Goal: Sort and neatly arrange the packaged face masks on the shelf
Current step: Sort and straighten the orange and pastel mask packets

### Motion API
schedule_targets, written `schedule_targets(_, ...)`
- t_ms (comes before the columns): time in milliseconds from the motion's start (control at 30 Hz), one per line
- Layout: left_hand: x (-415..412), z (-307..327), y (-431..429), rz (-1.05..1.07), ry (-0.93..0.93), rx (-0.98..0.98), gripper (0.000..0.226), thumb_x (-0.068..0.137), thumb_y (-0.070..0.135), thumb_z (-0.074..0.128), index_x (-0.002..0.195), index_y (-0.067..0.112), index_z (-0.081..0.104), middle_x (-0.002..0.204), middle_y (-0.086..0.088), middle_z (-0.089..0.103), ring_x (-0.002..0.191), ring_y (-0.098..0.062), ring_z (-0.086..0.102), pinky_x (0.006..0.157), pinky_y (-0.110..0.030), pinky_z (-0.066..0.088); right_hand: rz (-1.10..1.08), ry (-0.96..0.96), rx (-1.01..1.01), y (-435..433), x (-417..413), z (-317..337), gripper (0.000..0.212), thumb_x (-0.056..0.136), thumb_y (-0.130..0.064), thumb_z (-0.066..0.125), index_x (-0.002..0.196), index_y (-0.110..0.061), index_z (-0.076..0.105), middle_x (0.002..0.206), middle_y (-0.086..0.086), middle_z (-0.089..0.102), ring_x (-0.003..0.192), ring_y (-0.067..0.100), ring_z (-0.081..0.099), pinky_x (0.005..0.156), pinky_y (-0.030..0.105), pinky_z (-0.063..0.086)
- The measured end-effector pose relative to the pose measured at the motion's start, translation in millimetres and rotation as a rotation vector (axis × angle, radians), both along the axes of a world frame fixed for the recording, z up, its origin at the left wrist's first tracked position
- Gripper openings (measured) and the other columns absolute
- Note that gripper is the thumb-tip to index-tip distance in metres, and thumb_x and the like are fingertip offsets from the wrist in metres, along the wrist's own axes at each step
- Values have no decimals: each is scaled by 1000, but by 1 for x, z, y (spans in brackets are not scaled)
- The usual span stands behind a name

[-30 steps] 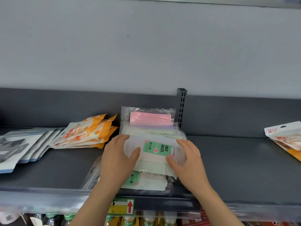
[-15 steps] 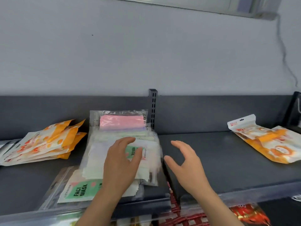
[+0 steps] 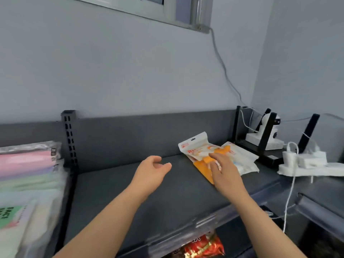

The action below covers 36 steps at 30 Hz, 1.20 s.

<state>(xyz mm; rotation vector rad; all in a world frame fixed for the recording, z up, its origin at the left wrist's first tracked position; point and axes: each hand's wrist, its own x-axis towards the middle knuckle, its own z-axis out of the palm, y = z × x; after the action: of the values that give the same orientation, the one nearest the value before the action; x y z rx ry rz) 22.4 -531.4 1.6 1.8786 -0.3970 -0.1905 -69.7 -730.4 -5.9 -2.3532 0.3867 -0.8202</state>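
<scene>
Now the right hand (image 3: 224, 172), fingers spread, lies over the orange packs (image 3: 202, 151); left hand (image 3: 151, 169) open, empty. Glossy packs may slip off the shelf (image 3: 149, 192) if dragged.

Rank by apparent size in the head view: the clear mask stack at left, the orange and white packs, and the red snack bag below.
1. clear mask stack, though nearness inflates it
2. orange and white packs
3. red snack bag, partly hidden by the shelf
</scene>
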Motion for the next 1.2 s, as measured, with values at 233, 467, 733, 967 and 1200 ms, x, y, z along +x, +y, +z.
schedule_targets(233, 34, -26, -133, 78, 216, 44, 82, 89, 42, 64, 154, 11, 24, 139, -10, 52, 120, -24, 57, 102, -37, 48, 37, 251, -132, -119, 47, -1, 42, 100, -13, 35, 140, -13, 47, 148, 4, 43, 135, 21, 39, 113, 33, 28)
schedule_targets(467, 74, -46, -187, 218, 340, -165, 44, 88, 37, 67, 117, 5, 58, 109, -12, 69, 96, -22, 66, 96, -45, 54, 146, 594, -301, -141, 91, -6, 50, 98, -18, 30, 145, -32, 36, 155, -2, 30, 145, 23, 19, 118, 49, 7)
schedule_targets(733, 87, -50, -188, 379, 398, -363, 32, 79, 13, 81, 106, 5, 65, 104, -14, 72, 91, -30, 71, 83, -47, 59, 318, 487, -201, -130, 74, -6, 47, 99, -14, 31, 136, -35, 49, 143, -4, 48, 128, 19, 45, 114, 40, 29)
schedule_targets(967, 91, -21, -141, 286, 284, -476, 37, 86, 2, 70, 121, 9, 60, 112, -14, 70, 96, -32, 71, 80, -51, 59, 66, 6, -77, -144, 28, -10, 37, 97, -24, 49, 133, -24, 54, 134, -6, 55, 124, 10, 47, 100, 22, 37)
schedule_targets(1200, 69, -9, -134, -49, 374, -206, 33, 89, 4, 67, 121, 10, 60, 109, -12, 74, 98, -31, 72, 81, -49, 59, -275, 361, -99, -152, -19, -23, 47, 100, -39, 31, 145, -28, 34, 137, 9, 44, 120, 27, 42, 94, 36, 40)
